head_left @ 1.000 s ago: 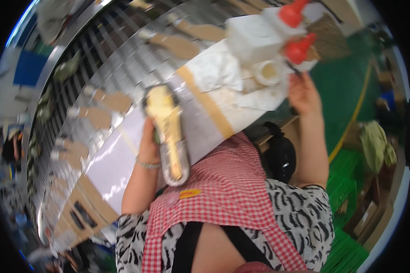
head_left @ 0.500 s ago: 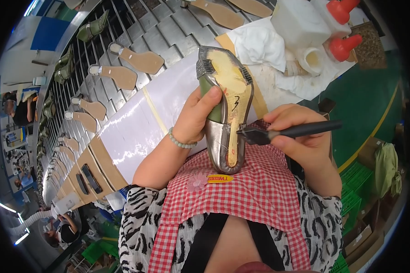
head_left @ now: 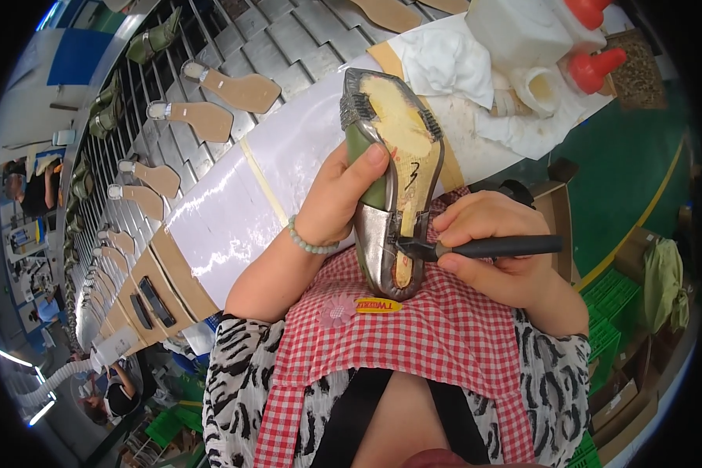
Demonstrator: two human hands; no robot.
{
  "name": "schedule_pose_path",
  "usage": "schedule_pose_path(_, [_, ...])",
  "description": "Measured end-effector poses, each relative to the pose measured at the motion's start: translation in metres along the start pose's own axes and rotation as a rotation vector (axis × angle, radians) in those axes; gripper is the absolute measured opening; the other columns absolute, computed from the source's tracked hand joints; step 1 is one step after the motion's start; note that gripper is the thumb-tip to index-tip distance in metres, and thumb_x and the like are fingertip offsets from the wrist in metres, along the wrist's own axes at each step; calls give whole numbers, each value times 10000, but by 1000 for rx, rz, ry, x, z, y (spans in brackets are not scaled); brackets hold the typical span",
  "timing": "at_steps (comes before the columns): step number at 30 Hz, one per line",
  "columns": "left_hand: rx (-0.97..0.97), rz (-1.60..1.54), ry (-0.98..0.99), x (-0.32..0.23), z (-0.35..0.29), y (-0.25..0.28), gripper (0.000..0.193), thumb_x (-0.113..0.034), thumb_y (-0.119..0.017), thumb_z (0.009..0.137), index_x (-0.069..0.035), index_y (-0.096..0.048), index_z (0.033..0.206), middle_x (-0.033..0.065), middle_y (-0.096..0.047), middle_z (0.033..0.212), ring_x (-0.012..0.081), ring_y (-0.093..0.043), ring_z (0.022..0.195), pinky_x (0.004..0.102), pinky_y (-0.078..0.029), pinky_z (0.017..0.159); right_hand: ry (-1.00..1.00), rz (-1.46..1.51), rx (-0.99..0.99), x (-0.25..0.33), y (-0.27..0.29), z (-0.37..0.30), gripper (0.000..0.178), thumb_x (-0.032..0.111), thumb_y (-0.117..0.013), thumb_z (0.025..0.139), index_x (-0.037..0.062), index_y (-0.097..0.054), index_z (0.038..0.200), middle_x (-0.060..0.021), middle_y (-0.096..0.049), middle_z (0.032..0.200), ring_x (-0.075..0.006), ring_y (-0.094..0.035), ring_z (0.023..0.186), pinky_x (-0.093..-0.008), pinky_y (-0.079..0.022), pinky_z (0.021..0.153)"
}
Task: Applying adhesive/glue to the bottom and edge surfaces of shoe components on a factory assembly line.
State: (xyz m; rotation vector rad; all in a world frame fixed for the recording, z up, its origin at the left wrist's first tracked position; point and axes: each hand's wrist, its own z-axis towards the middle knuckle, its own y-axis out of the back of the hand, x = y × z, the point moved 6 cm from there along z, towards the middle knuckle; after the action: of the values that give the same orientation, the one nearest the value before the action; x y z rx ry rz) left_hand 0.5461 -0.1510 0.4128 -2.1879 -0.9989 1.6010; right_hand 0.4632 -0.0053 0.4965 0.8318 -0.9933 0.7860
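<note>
My left hand [head_left: 334, 199] is wrapped round the side of a green and silver shoe upper [head_left: 374, 226], its thumb pressed on the edge. The shoe is bottom side up, its toe end away from me and its heel end near my apron. Its underside shows a pale insole [head_left: 402, 117] with a dark handwritten mark and a gathered black edge. In my right hand [head_left: 495, 242], pinched between thumb and fingers, is a black-handled brush [head_left: 499, 246]. The dark head of the brush touches the shoe's bottom toward the heel end.
Beige soles [head_left: 203, 121] lie along a slatted metal conveyor [head_left: 281, 47] at the left. White bottles with red caps [head_left: 593, 70], an open pale pot [head_left: 538, 90] and a crumpled white cloth [head_left: 448, 66] stand at the far right. Green crates [head_left: 612, 300] are at my right.
The brush has turned and its head has moved slightly left and down along the shoe's bottom. The shoe has shifted a little. My left hand keeps its hold.
</note>
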Motion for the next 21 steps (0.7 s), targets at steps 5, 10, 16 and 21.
schedule_pose_path(5, [-30,-9,3,2,0,-1,507,-356,-586,905,11,-467,1233,77,-588,1112,143,-585,976,276,-479,839,-118,242,101,-8,-6,-3,160,24,-753,692,4,-636,800,-101,-640,770,-228,-646,759,-309,-494,679])
schedule_pose_path(10, [-7,-14,13,1,0,-3,510,-356,-592,901,11,-467,1233,75,-588,1112,142,-587,969,274,-480,835,-145,146,-37,-10,4,1,161,27,-754,692,10,-636,801,-105,-645,806,-231,-646,771,-308,-498,679])
schedule_pose_path(16, [-38,-14,0,2,1,0,524,-367,-599,895,7,-468,1238,80,-583,1127,147,-584,983,279,-479,845,7,16,84,3,-4,0,184,38,-765,662,37,-637,794,-86,-636,771,-258,-651,766,-331,-512,663])
schedule_pose_path(21, [-137,-39,-94,-4,0,21,541,-382,-604,890,3,-469,1244,81,-581,1141,157,-580,1005,291,-474,861,-132,353,61,-3,11,3,163,-15,-744,701,-25,-645,830,-160,-655,846,-220,-641,819,-290,-493,727])
